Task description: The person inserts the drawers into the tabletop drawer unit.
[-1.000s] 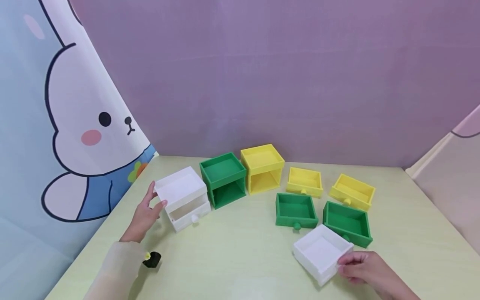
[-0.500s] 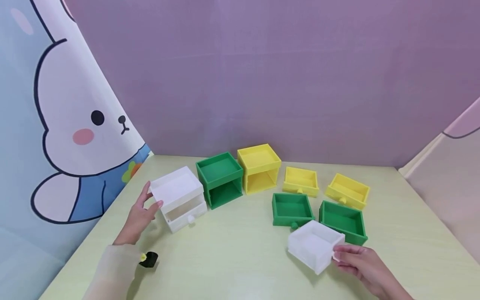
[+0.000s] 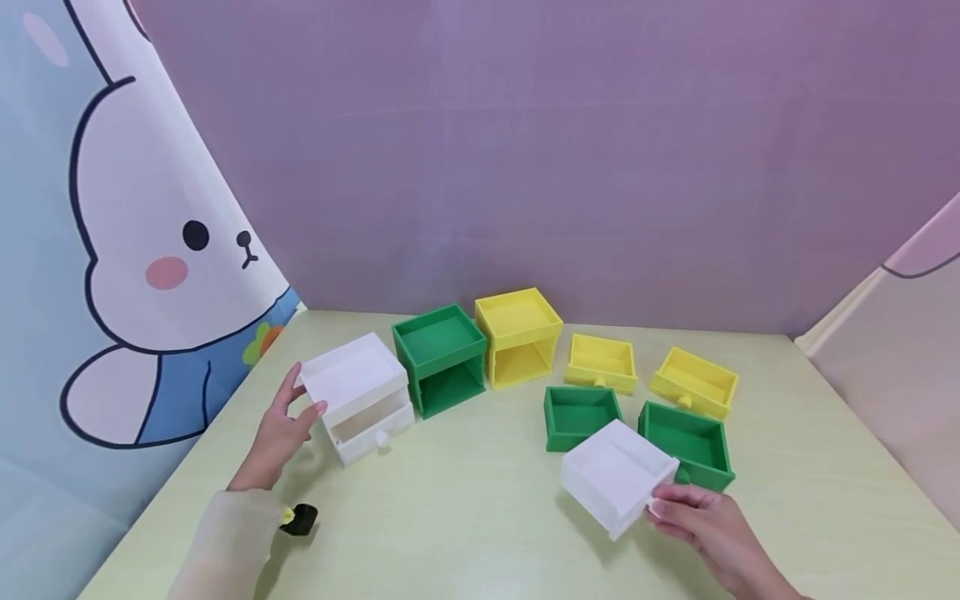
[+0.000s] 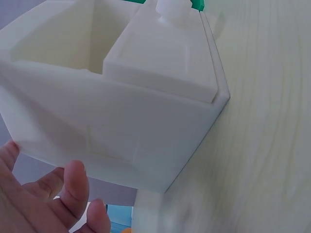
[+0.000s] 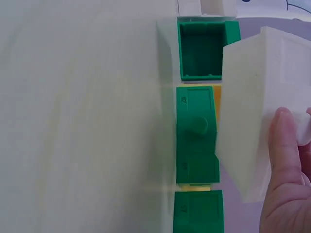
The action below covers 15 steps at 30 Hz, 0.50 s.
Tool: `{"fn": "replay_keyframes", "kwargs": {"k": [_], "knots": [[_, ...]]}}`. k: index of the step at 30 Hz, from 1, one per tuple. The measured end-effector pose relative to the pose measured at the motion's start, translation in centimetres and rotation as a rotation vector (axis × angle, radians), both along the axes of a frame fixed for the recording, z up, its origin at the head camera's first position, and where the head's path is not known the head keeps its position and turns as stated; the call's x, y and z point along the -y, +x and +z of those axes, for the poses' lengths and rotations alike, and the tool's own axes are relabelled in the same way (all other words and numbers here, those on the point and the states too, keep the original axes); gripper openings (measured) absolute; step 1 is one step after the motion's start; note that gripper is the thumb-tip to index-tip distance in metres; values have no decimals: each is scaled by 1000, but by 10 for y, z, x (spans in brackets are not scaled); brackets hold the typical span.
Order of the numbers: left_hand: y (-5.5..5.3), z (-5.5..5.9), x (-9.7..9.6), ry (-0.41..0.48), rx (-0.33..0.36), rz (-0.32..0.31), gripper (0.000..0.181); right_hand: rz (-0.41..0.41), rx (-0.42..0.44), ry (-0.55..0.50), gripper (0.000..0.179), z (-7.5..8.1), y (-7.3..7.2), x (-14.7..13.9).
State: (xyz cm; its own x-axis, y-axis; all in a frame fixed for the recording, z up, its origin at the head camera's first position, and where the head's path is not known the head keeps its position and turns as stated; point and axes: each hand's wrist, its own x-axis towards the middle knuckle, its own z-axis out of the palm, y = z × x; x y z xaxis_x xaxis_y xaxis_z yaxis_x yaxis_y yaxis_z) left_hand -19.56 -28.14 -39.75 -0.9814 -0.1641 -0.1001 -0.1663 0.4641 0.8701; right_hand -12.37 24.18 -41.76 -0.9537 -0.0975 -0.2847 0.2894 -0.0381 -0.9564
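Observation:
At the table's left stands a white two-tier cabinet [image 3: 356, 383], its upper slot hollow and a drawer with a round knob [image 4: 174, 7] filling the lower one. My left hand [image 3: 277, 437] rests against its left side, thumb by the front corner and fingers spread toward the back. On the right, my right hand [image 3: 708, 529] pinches a loose white drawer [image 3: 617, 473] by its knob [image 5: 303, 128]. That drawer is tilted above the table, its shadow beneath, and overlaps the left green drawer [image 3: 579, 412] in the head view.
A green cabinet [image 3: 438, 340] and a yellow cabinet [image 3: 519, 318], both with hollow fronts, stand right of the white one. Another green drawer [image 3: 686, 440] and two yellow drawers [image 3: 600, 357] lie on the right. A small black object [image 3: 302, 518] sits by my left sleeve.
My right hand has raised the white drawer and carried it left and away from me, over the near green drawer's front. My left hand has stayed on the white cabinet.

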Motion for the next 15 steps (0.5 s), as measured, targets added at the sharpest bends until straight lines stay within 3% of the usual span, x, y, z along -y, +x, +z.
{"fn": "replay_keyframes", "kwargs": {"k": [5, 15], "knots": [[3, 0, 0, 6, -18, -7, 80, -56, -22, 15, 17, 3, -4, 12], [2, -1, 2, 3, -21, -16, 81, -1, -108, 104, 11, 11, -2, 28]]}}
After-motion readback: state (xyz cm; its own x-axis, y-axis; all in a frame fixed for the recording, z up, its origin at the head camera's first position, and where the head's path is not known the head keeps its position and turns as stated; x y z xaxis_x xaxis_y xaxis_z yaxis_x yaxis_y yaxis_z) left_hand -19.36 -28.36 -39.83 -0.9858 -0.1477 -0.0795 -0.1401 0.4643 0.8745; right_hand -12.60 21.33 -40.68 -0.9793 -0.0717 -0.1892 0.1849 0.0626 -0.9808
